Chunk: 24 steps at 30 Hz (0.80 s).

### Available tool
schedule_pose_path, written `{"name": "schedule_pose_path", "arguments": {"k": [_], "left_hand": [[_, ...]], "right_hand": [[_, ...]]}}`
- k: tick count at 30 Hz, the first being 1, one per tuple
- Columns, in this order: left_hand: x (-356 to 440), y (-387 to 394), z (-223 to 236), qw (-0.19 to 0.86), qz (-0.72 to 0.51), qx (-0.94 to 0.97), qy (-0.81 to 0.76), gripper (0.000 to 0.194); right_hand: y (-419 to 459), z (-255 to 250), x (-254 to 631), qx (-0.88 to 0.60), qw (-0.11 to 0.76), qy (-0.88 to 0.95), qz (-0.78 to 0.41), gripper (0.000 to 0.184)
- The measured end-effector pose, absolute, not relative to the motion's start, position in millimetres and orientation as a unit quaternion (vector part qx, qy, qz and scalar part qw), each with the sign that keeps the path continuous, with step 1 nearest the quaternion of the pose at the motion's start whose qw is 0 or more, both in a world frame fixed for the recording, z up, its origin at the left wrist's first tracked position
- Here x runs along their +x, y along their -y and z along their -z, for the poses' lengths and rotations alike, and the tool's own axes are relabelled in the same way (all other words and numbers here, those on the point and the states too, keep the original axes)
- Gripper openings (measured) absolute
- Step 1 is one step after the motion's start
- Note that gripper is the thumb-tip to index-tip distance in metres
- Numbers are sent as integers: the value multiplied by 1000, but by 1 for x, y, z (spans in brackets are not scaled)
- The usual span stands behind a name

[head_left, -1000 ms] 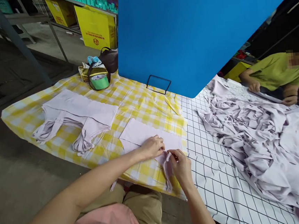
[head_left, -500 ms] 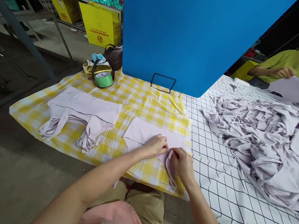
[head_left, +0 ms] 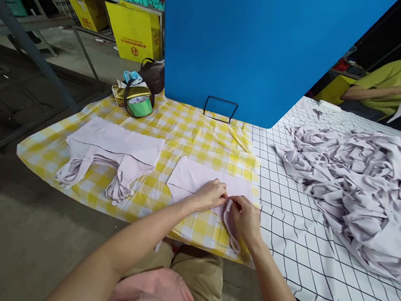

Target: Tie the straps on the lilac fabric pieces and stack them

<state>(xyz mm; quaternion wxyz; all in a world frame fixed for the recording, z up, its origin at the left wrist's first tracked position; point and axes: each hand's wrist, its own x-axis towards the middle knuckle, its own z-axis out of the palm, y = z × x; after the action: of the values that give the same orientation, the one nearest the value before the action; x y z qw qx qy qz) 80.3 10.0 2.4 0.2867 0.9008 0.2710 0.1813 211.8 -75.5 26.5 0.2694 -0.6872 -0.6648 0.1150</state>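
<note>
Yellow checked cloth and white gridded cloth cover the table; on them rest a lilac top, a garment stack, a fabric heap and green tape.

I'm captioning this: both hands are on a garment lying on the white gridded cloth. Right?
Not the cloth: the head view shows the garment lying on the yellow checked cloth. The left hand and right hand are indeed on the garment.
</note>
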Motion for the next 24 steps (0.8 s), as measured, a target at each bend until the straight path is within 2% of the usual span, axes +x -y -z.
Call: {"name": "schedule_pose_path", "arguments": {"k": [10,14,17,19,21,24], "left_hand": [[81,-12,2,256,-170,915,-259,9],[79,-8,-3,268,-164,911,-267,12],[79,-6,-6,274,-154,910,-271,12],[78,-5,-6,275,-146,911,-272,12],[76,-5,-6,277,-144,911,-269,13],[70,-3,-9,281,-152,912,-257,21]], "right_hand": [[72,-24,207,-681,355,619,-163,20],[81,-27,204,-721,423,444,-322,20],[95,-33,198,-668,478,292,-491,37],[106,-38,195,-629,487,249,-552,47],[117,-42,193,-625,488,256,-553,46],[137,-47,191,-676,486,317,-454,40]]}}
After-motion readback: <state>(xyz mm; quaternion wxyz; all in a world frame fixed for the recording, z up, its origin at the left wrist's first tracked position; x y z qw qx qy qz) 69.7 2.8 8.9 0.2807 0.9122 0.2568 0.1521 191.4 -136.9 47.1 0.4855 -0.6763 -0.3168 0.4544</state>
